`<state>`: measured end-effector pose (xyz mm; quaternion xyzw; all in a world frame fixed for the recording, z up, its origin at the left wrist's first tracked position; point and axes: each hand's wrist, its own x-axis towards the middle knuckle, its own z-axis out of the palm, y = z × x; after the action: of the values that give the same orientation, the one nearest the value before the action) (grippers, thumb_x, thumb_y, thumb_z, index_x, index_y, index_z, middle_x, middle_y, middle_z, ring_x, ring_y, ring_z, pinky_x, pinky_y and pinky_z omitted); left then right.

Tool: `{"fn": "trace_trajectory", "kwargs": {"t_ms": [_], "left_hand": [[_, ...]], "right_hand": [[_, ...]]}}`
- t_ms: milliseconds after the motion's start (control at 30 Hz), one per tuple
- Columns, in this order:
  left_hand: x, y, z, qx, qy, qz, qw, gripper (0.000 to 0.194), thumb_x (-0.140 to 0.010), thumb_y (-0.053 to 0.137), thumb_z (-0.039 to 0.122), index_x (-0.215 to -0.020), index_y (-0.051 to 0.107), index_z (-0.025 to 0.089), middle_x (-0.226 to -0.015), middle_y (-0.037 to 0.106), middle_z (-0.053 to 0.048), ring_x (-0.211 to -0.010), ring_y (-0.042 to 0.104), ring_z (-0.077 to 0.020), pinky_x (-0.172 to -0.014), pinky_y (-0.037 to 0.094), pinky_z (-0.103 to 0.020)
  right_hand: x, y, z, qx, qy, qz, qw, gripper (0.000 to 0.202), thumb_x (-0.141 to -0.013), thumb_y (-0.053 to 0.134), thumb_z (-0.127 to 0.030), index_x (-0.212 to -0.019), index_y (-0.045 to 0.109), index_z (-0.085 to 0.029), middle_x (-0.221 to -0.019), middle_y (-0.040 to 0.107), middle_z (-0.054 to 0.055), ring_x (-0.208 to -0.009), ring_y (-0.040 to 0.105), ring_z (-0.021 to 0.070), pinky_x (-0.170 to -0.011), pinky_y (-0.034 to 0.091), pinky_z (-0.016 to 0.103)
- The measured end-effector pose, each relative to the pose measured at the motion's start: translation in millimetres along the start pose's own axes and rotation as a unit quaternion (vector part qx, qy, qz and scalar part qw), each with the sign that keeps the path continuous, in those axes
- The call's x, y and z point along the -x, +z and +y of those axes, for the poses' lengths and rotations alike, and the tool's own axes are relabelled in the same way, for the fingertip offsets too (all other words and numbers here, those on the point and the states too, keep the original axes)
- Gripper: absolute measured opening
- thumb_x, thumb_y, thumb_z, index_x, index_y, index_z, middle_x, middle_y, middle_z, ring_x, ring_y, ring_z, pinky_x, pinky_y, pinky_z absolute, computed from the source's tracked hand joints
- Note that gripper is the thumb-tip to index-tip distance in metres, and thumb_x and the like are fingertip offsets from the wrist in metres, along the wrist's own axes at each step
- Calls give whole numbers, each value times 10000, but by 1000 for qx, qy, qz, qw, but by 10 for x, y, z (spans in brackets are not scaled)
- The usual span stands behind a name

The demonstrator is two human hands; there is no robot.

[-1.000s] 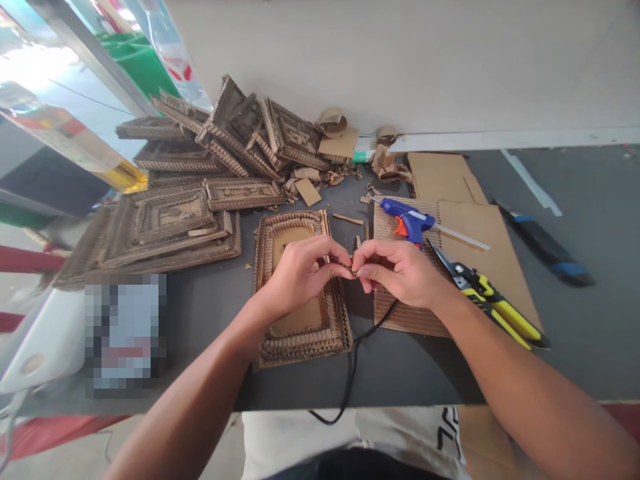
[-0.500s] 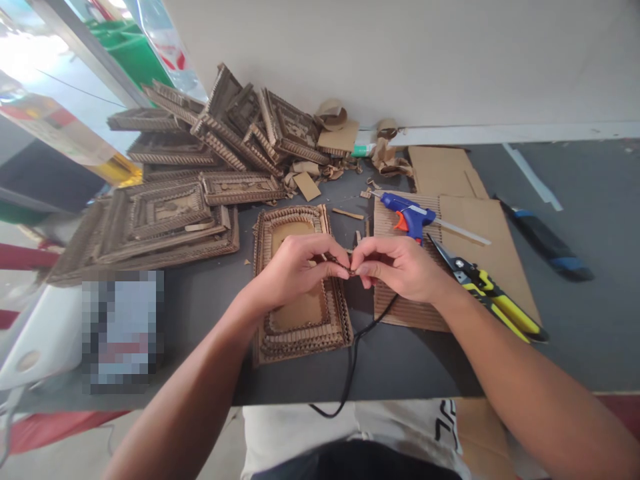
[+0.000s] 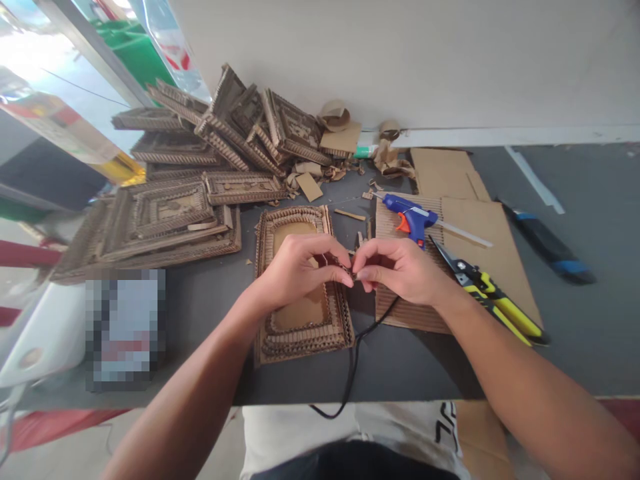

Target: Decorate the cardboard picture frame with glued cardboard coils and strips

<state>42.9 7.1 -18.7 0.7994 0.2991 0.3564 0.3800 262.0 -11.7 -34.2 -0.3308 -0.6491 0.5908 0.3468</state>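
Observation:
My left hand (image 3: 310, 267) and my right hand (image 3: 395, 267) meet fingertip to fingertip, both closed in a pinch on a small piece of corrugated cardboard (image 3: 353, 273), mostly hidden by the fingers. Beneath my left hand lies a rectangular cardboard frame (image 3: 300, 343) with layered, ridged borders and a plain tan middle. Beside my right hand is a blue glue gun (image 3: 406, 210) with an orange trigger, a clear glue stick (image 3: 465, 233) in its back end. It rests on a corrugated cardboard sheet (image 3: 480, 247). Yellow-and-black snips (image 3: 487, 293) lie on the same sheet.
Finished-looking cardboard frames (image 3: 240, 127) are piled at the back left, with more stacked flat (image 3: 160, 220) nearer. A utility knife (image 3: 550, 247) and glue sticks (image 3: 535, 179) lie right. Cardboard scraps (image 3: 310, 187) litter the back. A black cord (image 3: 353, 373) crosses the front edge.
Both hands stay together in nearly the same place. The fingertips have shifted slightly on the small cardboard piece, and the whole view has moved a little.

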Motion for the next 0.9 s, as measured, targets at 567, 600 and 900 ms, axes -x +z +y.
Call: {"fn": "trace_trajectory", "kwargs": {"t_ms": [567,600,900], "left_hand": [[20,-58,18,90,-106,-102,985,33,-863,701,128,-852,714,155,-714,733,-8,-655,692,-116,-627,528,-186],[23,-54,16,91,-106,-95,986,24,-867,698,135,-857,708,154,-709,726,-9,-646,687,-115,-622,528,-187],[18,-43,-13,69,-83,-45,993,112,-872,740,249,-870,673,159,-697,696,3,-595,657,-105,-572,493,-188]], "right_hand": [[6,-39,-26,71,-9,-71,995,94,-982,596,-265,-915,611,-202,-719,635,-27,-646,608,93,-653,473,230],[6,-38,-31,70,-9,-68,995,92,-980,600,-263,-913,611,-201,-712,635,-29,-642,605,91,-652,472,229],[9,33,-16,9,22,24,999,154,-917,702,-320,-912,607,-200,-645,624,-43,-570,597,90,-553,465,215]]}}
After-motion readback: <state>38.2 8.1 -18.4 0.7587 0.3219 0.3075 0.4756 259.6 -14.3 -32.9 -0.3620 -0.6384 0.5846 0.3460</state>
